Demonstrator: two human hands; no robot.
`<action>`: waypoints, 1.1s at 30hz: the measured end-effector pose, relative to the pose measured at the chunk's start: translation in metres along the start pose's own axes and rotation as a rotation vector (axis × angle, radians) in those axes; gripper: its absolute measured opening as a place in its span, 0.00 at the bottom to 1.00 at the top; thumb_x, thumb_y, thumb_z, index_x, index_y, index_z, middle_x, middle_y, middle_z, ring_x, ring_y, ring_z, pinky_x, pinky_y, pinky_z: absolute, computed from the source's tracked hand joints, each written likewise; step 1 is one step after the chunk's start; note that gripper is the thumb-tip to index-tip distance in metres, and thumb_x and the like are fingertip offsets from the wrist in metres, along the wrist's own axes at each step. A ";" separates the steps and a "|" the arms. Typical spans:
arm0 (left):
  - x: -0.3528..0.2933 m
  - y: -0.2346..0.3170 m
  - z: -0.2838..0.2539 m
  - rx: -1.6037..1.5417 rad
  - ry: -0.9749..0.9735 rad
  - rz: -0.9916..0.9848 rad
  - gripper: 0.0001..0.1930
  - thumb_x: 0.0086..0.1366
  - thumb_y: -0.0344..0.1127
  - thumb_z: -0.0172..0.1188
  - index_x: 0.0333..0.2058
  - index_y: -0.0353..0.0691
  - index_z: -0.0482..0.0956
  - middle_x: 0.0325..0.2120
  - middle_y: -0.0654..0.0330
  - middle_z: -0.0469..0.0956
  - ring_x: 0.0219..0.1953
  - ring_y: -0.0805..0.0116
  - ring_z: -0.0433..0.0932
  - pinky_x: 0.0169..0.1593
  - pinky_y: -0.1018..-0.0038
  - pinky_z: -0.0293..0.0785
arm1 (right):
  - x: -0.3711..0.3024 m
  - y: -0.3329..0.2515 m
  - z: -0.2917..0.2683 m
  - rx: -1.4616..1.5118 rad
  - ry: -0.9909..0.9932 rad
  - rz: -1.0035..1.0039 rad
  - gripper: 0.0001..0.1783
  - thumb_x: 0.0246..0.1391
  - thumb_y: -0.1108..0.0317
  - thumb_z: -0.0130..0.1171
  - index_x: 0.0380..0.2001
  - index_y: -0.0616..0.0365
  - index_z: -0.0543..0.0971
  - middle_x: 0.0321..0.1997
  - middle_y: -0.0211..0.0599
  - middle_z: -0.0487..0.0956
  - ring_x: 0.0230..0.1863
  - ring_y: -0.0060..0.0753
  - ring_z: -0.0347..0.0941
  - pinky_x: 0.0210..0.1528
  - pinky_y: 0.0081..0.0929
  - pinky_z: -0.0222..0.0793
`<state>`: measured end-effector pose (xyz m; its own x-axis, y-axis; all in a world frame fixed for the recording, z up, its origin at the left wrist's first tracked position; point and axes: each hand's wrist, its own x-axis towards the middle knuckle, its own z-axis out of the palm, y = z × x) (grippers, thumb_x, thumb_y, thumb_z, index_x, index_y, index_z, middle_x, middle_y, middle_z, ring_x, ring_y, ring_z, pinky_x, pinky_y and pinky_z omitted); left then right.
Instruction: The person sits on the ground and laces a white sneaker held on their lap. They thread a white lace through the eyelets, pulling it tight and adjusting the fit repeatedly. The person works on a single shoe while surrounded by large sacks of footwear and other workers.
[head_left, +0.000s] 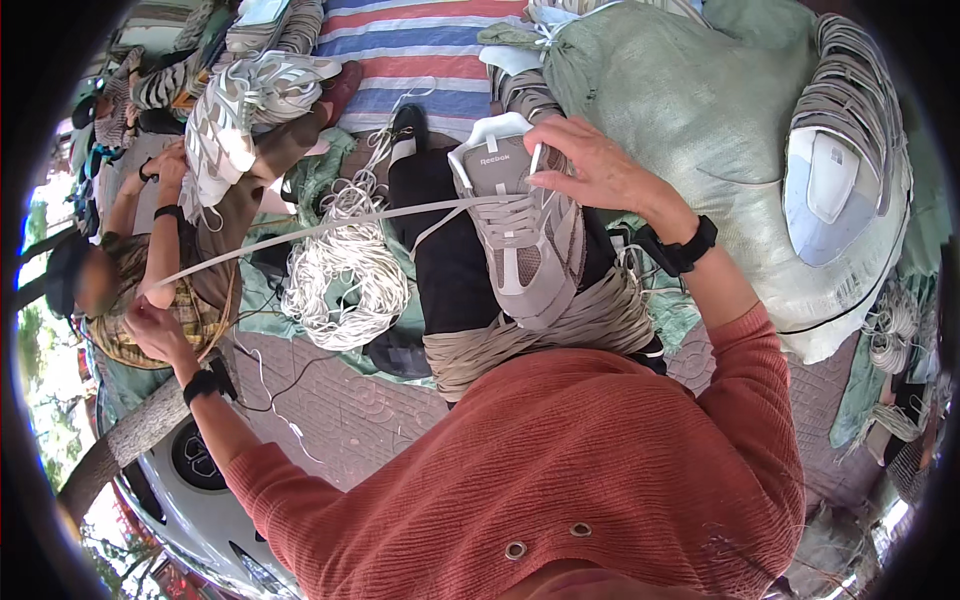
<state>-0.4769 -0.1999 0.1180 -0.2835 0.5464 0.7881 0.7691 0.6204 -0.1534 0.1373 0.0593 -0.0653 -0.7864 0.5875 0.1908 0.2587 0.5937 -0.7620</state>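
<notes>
A grey and beige sneaker [532,272] rests on my lap, toe toward me and partly laced across the tongue. My right hand [595,170] grips its white-edged collar, thumb and fingers closed around the rim. From the eyelets a flat, light grey shoelace [400,212] runs taut to the far left. There my left hand [158,332] pinches it, arm stretched out. The lace's other end hangs loose by the shoe's left side. Beneath the toe, a thick bundle of beige laces [480,355] lies across my thighs.
A coil of white laces [345,290] lies on the ground to the left. Another person [165,215] sits there beside more shoes [235,115]. Large woven sacks [680,110] and stacked shoe uppers [845,150] stand at right. A tree trunk [130,440] and a car [200,520] are lower left.
</notes>
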 end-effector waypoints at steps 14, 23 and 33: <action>-0.005 0.096 -0.055 -2.142 -0.243 -0.990 0.15 0.67 0.28 0.39 0.45 0.20 0.66 0.48 0.42 0.71 0.54 0.48 0.70 0.62 0.53 0.65 | 0.029 -0.060 0.033 -0.037 -0.082 -0.271 0.19 0.57 0.61 0.61 0.53 0.43 0.77 0.29 0.35 0.79 0.34 0.42 0.77 0.36 0.39 0.72; 0.006 0.197 -0.213 -2.353 -0.449 -0.107 0.13 0.57 0.23 0.48 0.43 0.33 0.67 0.38 0.56 0.69 0.44 0.62 0.68 0.53 0.63 0.65 | 0.030 -0.110 0.095 -0.181 -0.158 -0.298 0.17 0.57 0.59 0.61 0.48 0.51 0.79 0.27 0.44 0.80 0.28 0.48 0.78 0.30 0.41 0.72; -0.067 0.342 -0.171 -1.142 -0.381 0.451 0.11 0.51 0.25 0.66 0.34 0.38 0.77 0.41 0.58 0.77 0.46 0.55 0.72 0.53 0.64 0.67 | 0.023 -0.181 0.007 0.813 0.084 -0.055 0.16 0.63 0.56 0.57 0.43 0.59 0.78 0.20 0.21 0.70 0.19 0.18 0.64 0.25 0.18 0.61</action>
<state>-0.0976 -0.1203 0.1147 0.1293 0.8238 0.5519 0.8377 -0.3886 0.3837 0.0686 -0.0382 0.0726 -0.7329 0.6277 0.2623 -0.2924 0.0576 -0.9546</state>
